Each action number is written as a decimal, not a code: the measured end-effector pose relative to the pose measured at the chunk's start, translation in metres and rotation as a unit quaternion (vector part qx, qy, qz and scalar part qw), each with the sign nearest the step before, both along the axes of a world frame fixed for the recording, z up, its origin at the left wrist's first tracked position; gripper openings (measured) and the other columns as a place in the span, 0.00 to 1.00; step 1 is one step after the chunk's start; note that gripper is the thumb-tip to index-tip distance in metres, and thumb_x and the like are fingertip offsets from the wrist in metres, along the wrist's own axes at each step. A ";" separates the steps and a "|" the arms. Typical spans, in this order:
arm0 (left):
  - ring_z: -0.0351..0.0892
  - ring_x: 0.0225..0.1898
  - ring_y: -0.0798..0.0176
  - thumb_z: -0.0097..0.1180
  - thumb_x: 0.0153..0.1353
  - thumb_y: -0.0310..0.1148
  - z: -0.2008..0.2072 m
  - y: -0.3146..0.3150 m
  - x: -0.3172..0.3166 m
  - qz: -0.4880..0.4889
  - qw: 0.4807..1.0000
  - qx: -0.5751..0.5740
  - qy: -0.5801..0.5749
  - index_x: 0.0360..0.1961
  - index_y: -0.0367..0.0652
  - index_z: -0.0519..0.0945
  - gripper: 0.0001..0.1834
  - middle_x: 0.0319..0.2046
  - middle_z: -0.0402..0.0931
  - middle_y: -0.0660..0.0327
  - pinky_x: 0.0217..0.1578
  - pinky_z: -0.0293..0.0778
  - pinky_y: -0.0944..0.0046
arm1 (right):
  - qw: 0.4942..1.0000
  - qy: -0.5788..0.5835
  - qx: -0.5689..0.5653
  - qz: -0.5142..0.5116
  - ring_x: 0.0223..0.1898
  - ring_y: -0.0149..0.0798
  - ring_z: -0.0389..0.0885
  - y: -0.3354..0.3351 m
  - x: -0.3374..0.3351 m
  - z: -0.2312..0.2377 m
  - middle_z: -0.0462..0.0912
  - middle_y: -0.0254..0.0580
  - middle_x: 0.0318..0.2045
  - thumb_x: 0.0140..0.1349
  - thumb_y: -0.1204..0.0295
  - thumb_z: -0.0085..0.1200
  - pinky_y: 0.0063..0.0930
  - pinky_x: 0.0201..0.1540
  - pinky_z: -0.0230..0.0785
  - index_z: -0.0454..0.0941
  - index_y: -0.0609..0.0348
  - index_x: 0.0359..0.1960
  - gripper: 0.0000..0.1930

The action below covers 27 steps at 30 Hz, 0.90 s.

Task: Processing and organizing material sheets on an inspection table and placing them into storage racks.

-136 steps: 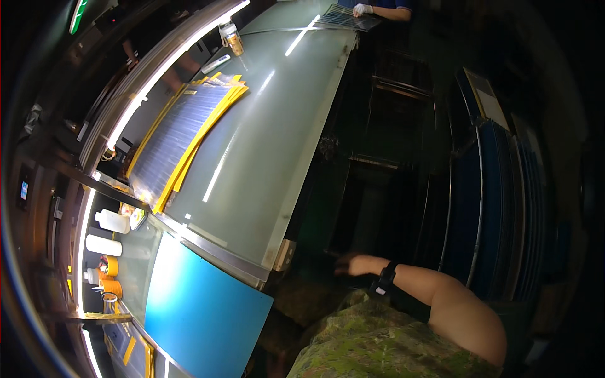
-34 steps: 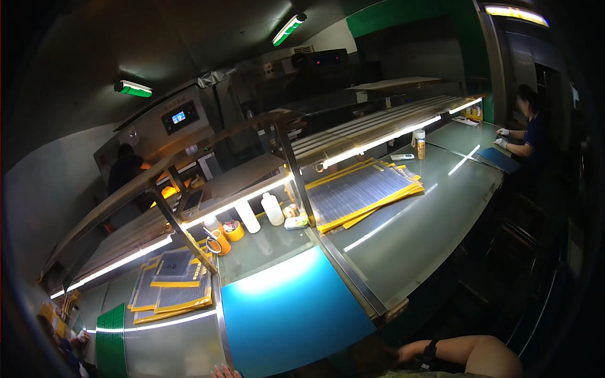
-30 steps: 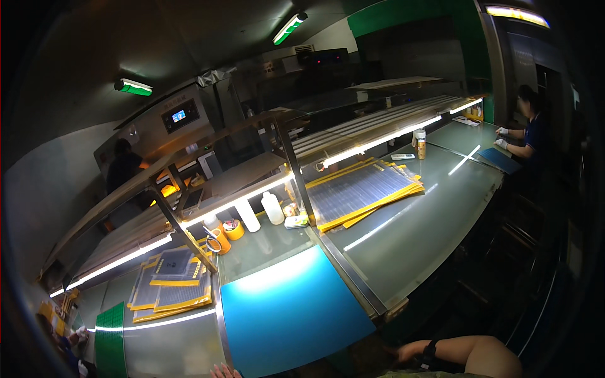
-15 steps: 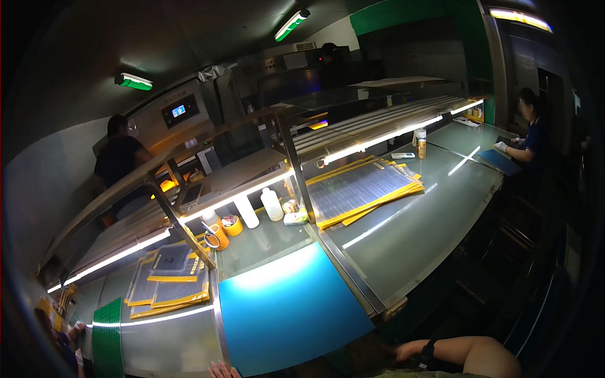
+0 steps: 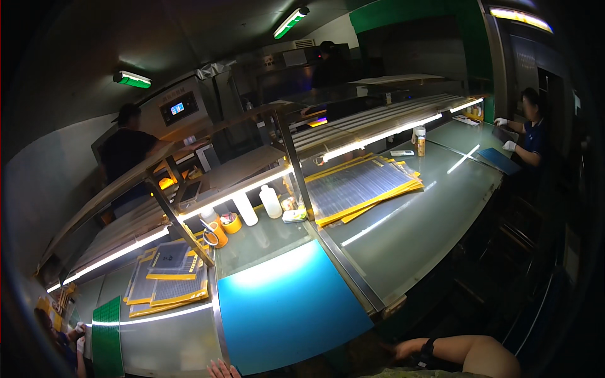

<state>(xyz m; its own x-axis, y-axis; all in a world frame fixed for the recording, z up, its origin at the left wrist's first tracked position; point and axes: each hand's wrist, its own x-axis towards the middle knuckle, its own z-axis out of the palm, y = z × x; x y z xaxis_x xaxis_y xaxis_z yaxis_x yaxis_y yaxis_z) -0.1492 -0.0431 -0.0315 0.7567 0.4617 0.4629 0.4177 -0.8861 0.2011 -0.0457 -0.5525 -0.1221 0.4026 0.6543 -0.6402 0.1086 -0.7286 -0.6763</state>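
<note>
A large smooth blue sheet [image 5: 290,315] lies flat on the bench in front of me, its far part bright under the lamp. At the bottom edge of the view, my left hand [image 5: 224,369] rests by the sheet's near left corner, fingers stretched out and nothing visible in them. My right hand [image 5: 404,348] is low, to the right of the sheet's near edge and apart from it. A dark band circles that wrist. Deep shadow hides the right fingertips, so whether they hold anything does not show.
Yellow-edged sheets lie in stacks to the right [image 5: 365,192] and left [image 5: 170,283]. Behind the blue sheet stand a white bottle [image 5: 271,201] and an orange cup [image 5: 217,235]. A metal post [image 5: 292,160] supports lamp-lit shelving. A green mat [image 5: 107,337] lies far left; co-workers are around.
My hands and the blue sheet have hardly moved. The co-worker at the right has raised one gloved hand and lifted a dark piece; the one behind the left shelving has turned and reached rightward.
</note>
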 end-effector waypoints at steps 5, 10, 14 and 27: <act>0.53 0.61 0.38 0.38 0.66 0.46 0.000 0.000 0.000 -0.002 1.000 -0.010 -0.004 0.60 0.40 0.64 0.27 0.61 0.56 0.42 0.61 0.51 0.49 | 1.000 -0.004 -0.002 0.002 0.51 0.48 0.70 0.003 0.001 0.003 0.64 0.65 0.56 0.56 0.50 0.54 0.31 0.53 0.61 0.25 0.57 0.67 0.53; 0.50 0.63 0.39 0.36 0.66 0.47 0.002 -0.001 0.001 0.016 0.999 -0.045 0.025 0.61 0.42 0.63 0.27 0.62 0.54 0.43 0.62 0.48 0.50 | 0.998 0.053 -0.040 -0.005 0.60 0.50 0.63 0.008 0.003 0.018 0.60 0.65 0.60 0.54 0.49 0.55 0.32 0.59 0.56 0.29 0.59 0.67 0.53; 0.49 0.63 0.39 0.36 0.66 0.48 0.002 -0.001 0.002 0.013 0.999 -0.046 0.023 0.62 0.44 0.63 0.27 0.63 0.53 0.43 0.62 0.47 0.50 | 0.999 0.003 -0.032 0.003 0.50 0.48 0.70 0.003 0.000 0.000 0.67 0.66 0.53 0.55 0.48 0.54 0.31 0.54 0.61 0.26 0.58 0.67 0.53; 0.49 0.63 0.39 0.35 0.66 0.49 0.005 -0.001 0.002 0.005 0.998 -0.052 0.019 0.62 0.44 0.62 0.28 0.63 0.52 0.43 0.63 0.46 0.49 | 1.000 -0.015 -0.005 0.002 0.60 0.44 0.63 0.000 0.001 -0.022 0.59 0.62 0.61 0.57 0.52 0.55 0.30 0.58 0.57 0.27 0.58 0.67 0.52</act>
